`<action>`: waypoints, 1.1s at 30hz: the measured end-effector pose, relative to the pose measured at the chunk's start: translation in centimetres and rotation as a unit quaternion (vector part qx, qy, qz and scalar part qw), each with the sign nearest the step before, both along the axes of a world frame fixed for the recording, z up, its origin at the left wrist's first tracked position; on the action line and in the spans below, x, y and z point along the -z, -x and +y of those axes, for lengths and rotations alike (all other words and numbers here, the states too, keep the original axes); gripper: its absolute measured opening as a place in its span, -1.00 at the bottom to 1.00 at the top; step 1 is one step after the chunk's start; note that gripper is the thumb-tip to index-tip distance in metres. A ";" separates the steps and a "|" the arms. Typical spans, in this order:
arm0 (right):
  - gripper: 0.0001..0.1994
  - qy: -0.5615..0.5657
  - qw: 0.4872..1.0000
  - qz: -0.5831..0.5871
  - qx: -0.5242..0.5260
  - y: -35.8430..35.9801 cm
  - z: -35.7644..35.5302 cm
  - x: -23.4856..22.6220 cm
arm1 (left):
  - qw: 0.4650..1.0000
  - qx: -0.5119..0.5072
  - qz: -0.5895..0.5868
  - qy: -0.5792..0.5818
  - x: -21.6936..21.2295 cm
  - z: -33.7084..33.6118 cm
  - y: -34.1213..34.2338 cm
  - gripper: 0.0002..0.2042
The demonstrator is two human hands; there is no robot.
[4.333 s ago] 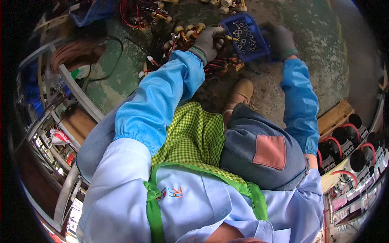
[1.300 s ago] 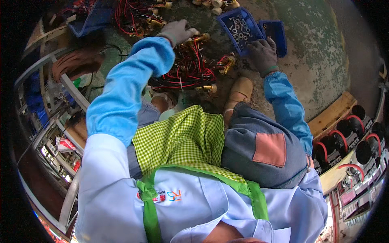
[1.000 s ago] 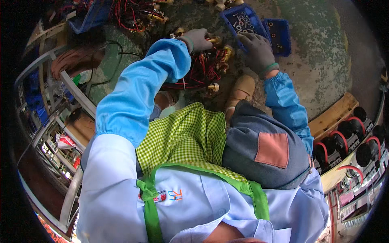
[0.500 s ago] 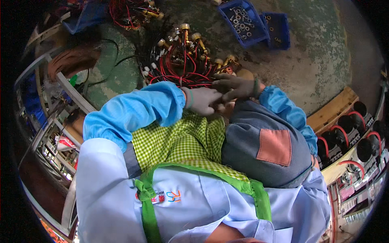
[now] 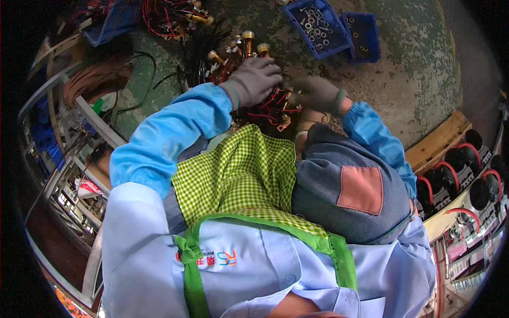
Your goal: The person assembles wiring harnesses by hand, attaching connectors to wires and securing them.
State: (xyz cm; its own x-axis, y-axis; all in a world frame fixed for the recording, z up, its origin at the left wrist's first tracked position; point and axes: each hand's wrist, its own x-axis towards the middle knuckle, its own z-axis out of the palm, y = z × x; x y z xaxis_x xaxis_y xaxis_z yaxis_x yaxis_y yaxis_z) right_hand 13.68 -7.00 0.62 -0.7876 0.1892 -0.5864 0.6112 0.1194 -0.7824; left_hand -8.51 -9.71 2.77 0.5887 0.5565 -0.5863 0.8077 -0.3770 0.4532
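Note:
A bundle of red and black wires with brass terminals (image 5: 248, 47) lies on the green floor in front of my knees. My left hand (image 5: 254, 79), in a grey glove, grips the top of the bundle with curled fingers. My right hand (image 5: 315, 93), also grey-gloved and blurred, holds the bundle's right side close to the left hand. Part of the bundle (image 5: 268, 111) is hidden under both hands and behind my green checked apron. Beyond the hands stands a blue tray of small metal rings (image 5: 318, 26).
A second, smaller blue tray (image 5: 363, 34) sits to the right of the first. More red wire bundles (image 5: 169, 10) and another blue tray (image 5: 114, 21) lie far left. A metal rack (image 5: 69, 111) runs along the left; a wooden pallet (image 5: 437, 140) and black round parts (image 5: 466, 169) stand right.
Both hands left the blue tray and came back to the wire bundle, which was drawn toward my knees. In the last half second the hands shifted a little farther out over it.

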 end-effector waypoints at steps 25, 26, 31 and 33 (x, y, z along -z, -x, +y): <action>-0.54 -0.194 0.949 0.124 0.215 0.0 1.5 -0.1 | 0.966 -0.049 0.243 0.073 -1.9 8.0 1.7 -0.53; -0.54 -0.195 0.948 0.123 0.218 -0.6 2.3 -0.2 | 0.967 -0.047 0.242 0.072 -2.0 8.5 1.6 -0.53; -0.49 0.034 0.913 0.143 0.382 -1.9 6.2 0.0 | 0.973 -0.075 -0.205 0.075 -1.9 9.3 -0.6 -0.30; -0.47 0.030 0.904 0.168 0.391 -1.4 7.0 0.0 | 0.960 -0.149 -0.218 0.095 -0.6 9.1 -2.9 -0.23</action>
